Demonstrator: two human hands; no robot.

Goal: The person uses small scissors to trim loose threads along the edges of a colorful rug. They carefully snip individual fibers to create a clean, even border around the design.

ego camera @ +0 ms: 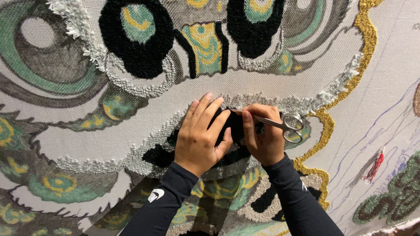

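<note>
1. Head view looks onto a large tufted rug w/ a mask-like face pattern on grey backing cloth, filling nearly the whole frame.
2. Left hand lies flat on the rug, palm down, fingers spread wide and pointing up-right; it holds nothing, just presses on the pile near the frame's centre.
3. Under its fingertips sits a black tufted patch, between the two hands.
4. Right hand is just beside the left, thumb nearly touching the left index finger. It is closed round small metal scissors.
5. Scissors: finger loops stick out to the right of the hand; blades run left toward the black patch, tips lying just above it, by the left fingertips. Can't tell whether the blades are apart or together.
6. Both arms wear black long sleeves, coming in from the bottom edge.
7. Around the hands: a band of pale grey-white loop pile arcs above and to the left; two big black eye rings w/ green-yellow centres sit at top.
8. A gold-yellow outline winds down the right side of the pattern.
9. Further right, on bare marked cloth, a red yarn tassel hangs, well apart from the hands.
</note>
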